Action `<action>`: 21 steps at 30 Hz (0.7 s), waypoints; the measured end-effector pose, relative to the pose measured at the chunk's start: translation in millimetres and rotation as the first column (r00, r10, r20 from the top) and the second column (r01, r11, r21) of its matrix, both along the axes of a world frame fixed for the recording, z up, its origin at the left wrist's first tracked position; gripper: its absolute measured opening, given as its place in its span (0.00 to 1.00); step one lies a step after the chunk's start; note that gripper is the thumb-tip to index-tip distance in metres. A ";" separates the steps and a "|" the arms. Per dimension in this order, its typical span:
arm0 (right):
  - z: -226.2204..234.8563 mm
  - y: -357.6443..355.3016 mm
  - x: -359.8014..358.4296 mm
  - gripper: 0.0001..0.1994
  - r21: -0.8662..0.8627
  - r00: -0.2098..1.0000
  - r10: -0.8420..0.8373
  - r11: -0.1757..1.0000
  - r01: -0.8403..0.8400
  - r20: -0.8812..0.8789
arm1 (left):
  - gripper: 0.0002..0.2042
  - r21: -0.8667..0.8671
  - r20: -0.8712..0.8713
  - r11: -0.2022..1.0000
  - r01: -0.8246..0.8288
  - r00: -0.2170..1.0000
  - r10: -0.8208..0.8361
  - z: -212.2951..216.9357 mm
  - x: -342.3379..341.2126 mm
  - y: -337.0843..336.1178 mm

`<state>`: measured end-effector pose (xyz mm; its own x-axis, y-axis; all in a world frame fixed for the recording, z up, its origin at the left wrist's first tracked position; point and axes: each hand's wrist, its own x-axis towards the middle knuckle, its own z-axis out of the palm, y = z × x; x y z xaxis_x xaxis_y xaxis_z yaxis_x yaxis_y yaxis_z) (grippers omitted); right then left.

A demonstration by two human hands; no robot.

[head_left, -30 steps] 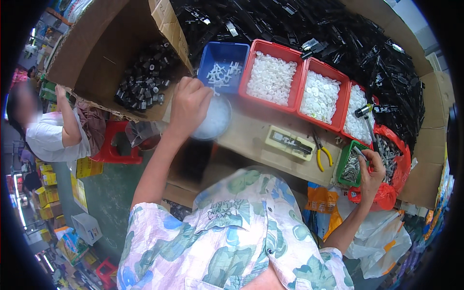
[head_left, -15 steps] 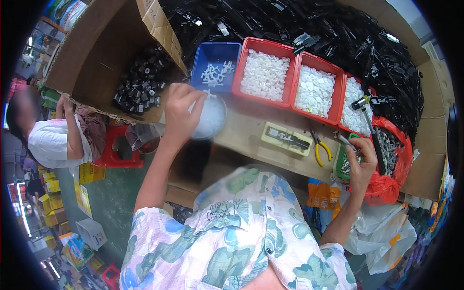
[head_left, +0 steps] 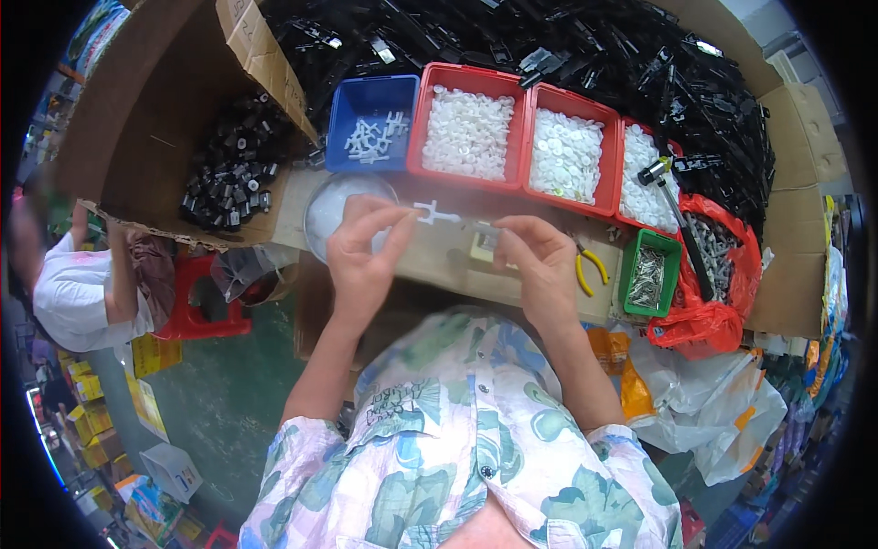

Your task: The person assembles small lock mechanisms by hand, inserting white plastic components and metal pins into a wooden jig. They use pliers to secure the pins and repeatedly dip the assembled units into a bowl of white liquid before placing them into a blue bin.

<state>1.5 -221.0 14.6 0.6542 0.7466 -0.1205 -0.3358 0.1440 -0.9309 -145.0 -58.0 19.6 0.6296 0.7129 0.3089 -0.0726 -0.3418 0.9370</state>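
Observation:
Over the cardboard work surface, my left hand pinches a small white branched plastic piece between thumb and fingertips. Facing it, my right hand has thumb and forefinger closed on a small thin pale part, too blurred to name. The two parts point at each other with a narrow gap between them. Under the right fingers lies a cream-coloured block, partly hidden. A round white bowl stands beside my left hand. More white branched pieces lie in the blue bin behind it.
Red bins of small white discs line the back. Yellow-handled pliers, a green tray of metal pins, a hammer and a red bag sit rightward. A cardboard box holds black knobs. Someone in a white shirt sits left.
My right hand has come left from the green tray to the middle. My left hand has moved right and down from beside the blue bin, carrying the white piece. The view has shifted slightly.

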 end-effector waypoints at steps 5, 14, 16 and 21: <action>-0.2 -8.4 3.1 0.08 0.000 0.997 -0.029 1.000 0.029 -0.070 | 0.06 0.089 -0.053 0.995 0.035 0.998 -0.031 -0.2 11.7 -11.4; -6.1 -27.0 21.9 0.08 -0.006 0.979 0.047 0.999 -0.049 -0.198 | 0.08 0.437 -0.067 0.889 0.140 0.990 -0.123 2.3 26.0 -11.7; -10.0 -32.6 30.5 0.08 0.022 0.967 0.109 0.994 -0.107 -0.232 | 0.08 0.498 -0.061 0.849 0.179 0.983 -0.172 -0.8 30.4 -9.0; -4.4 -39.3 37.3 0.08 -0.036 0.978 0.115 0.992 -0.124 -0.176 | 0.10 0.544 -0.115 0.802 0.245 0.969 -0.218 -9.0 39.7 -10.1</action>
<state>38.8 -260.3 10.3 0.5269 0.8092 -0.2600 -0.5043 0.0514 -0.8620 -105.4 -68.1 10.6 0.7768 0.2633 0.5721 -0.1786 -0.7790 0.6011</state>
